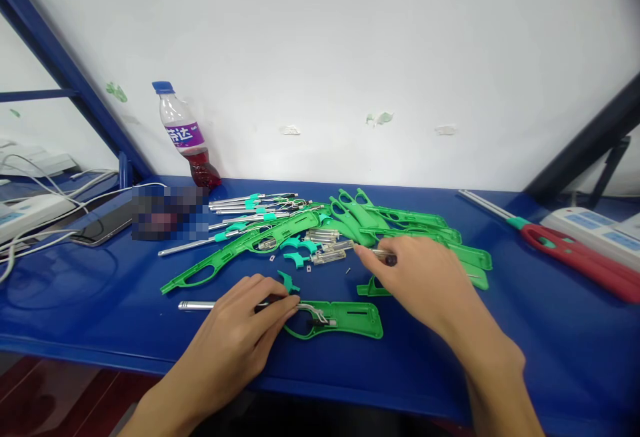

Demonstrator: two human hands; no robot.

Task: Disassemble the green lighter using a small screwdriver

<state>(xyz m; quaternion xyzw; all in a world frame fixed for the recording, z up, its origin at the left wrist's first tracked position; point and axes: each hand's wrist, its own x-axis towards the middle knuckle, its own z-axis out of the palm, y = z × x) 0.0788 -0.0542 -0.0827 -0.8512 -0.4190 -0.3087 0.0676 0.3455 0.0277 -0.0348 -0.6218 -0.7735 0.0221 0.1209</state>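
Note:
My left hand (250,327) pinches the front of a green half shell (357,320) near the table's front edge. A metal tube (196,305) sticks out to the left of that hand, and thin white wires lie in the shell on its right. My right hand (410,270) is closed around a small tool with a dark part, its thumb and finger beside the clear fuel tanks (327,257). Teal triggers (296,260) lie between the hands. Behind them is a long green half shell (250,242).
Several metal tubes with wires (250,203) lie at the back. More green shells (430,223) are piled behind my right hand. A red lighter (580,257) lies at the right, near a white power strip (600,227). A bottle (185,133) stands at the back left by a phone (107,223).

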